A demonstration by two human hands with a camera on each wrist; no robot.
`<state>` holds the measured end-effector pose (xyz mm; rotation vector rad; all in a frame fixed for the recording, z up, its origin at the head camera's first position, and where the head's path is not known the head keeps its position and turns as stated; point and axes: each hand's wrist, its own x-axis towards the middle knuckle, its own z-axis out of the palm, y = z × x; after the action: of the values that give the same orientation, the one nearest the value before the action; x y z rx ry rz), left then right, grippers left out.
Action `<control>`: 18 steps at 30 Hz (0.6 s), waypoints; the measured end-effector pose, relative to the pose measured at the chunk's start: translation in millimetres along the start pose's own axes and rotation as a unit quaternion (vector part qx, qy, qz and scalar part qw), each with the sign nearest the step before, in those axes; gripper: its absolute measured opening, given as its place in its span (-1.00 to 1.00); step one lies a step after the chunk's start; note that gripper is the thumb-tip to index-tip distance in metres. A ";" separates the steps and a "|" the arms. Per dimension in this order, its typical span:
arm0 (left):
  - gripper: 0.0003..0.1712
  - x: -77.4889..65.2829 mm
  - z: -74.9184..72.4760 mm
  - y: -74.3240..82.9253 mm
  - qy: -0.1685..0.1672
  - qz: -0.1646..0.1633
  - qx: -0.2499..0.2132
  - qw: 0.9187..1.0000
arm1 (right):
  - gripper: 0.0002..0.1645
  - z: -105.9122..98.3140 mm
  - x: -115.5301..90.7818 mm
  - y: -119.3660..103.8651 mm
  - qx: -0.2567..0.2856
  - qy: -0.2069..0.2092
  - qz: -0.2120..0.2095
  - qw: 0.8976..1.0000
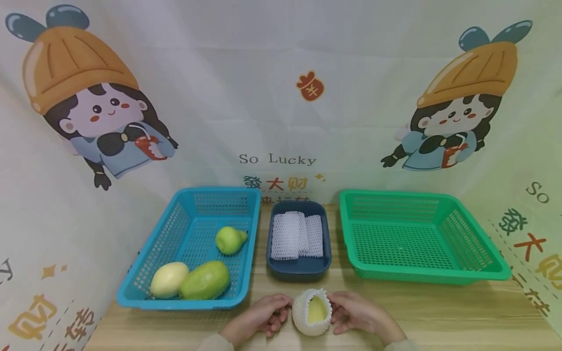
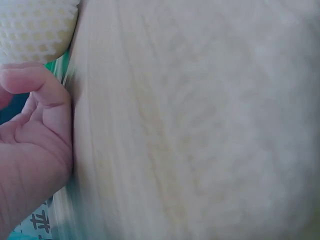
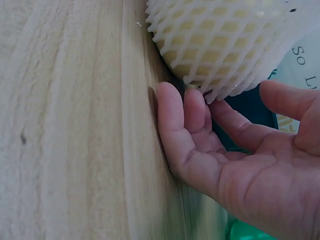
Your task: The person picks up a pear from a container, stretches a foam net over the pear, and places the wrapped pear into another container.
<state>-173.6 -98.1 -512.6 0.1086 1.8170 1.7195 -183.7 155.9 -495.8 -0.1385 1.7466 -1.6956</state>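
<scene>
Behind the table, at twelve o'clock: printed backdrop, cartoon figures in orange caps, lettered "So Lucky" above Chinese characters in green, red and yellow; wooden table, pale, straight-grained; at its near edge, six o'clock: yellow-green fruit, round, sheathed in a white foam net sleeve of diamond mesh, open toward the camera; left hand at nine o'clock of the fruit, fingers loosely curled, just beside the sleeve, contact not discernible; right hand at three o'clock, fingers relaxed and apart, tips against the sleeve's edge; blue basket, perforated plastic, at ten o'clock, holding three green-yellow fruits; navy tray, at twelve o'clock, holding folded foam sleeves; green basket, at two o'clock.
</scene>
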 end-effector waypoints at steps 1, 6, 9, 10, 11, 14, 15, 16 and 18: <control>-0.71 -0.3 -0.2 0.0 -0.004 0.000 -0.002 1.000 | -0.59 0.2 1.2 0.2 -0.001 -0.001 -0.005 1.000; -0.70 -1.3 0.0 0.0 -0.020 0.006 -0.004 1.000 | -0.63 -3.2 7.3 3.0 0.002 -0.018 -0.032 0.999; -0.78 -1.5 -0.2 -2.0 -0.027 0.010 -0.011 1.000 | -0.63 -5.6 8.5 5.2 0.011 -0.035 -0.038 0.999; -0.81 -1.8 -0.4 -2.6 -0.029 0.010 -0.013 0.999 | -0.62 -5.9 8.4 5.6 0.016 -0.040 -0.038 0.998; -0.83 -2.1 -0.7 -3.2 -0.030 0.011 -0.015 0.999 | -0.62 -6.0 8.3 5.9 0.021 -0.043 -0.039 0.998; -0.85 -2.6 -2.2 -4.2 -0.033 0.018 -0.017 0.999 | -0.64 -4.7 7.6 5.1 0.034 -0.042 -0.046 0.997; -0.85 -3.0 -2.5 -4.3 -0.033 0.019 -0.017 0.999 | -0.69 -3.8 7.5 5.0 0.038 -0.038 -0.047 0.997; -0.85 -3.2 -2.9 -4.4 -0.034 0.018 -0.016 0.999 | -0.75 -2.7 7.3 4.9 0.039 -0.035 -0.049 0.997; -0.85 -2.3 -3.4 -3.3 -0.033 0.017 -0.013 0.999 | -0.83 -1.6 7.3 3.4 0.038 -0.027 -0.054 0.997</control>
<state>-172.2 -102.6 -514.9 0.1848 1.7534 1.7432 -188.7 153.9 -501.9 -0.2465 1.6604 -1.8163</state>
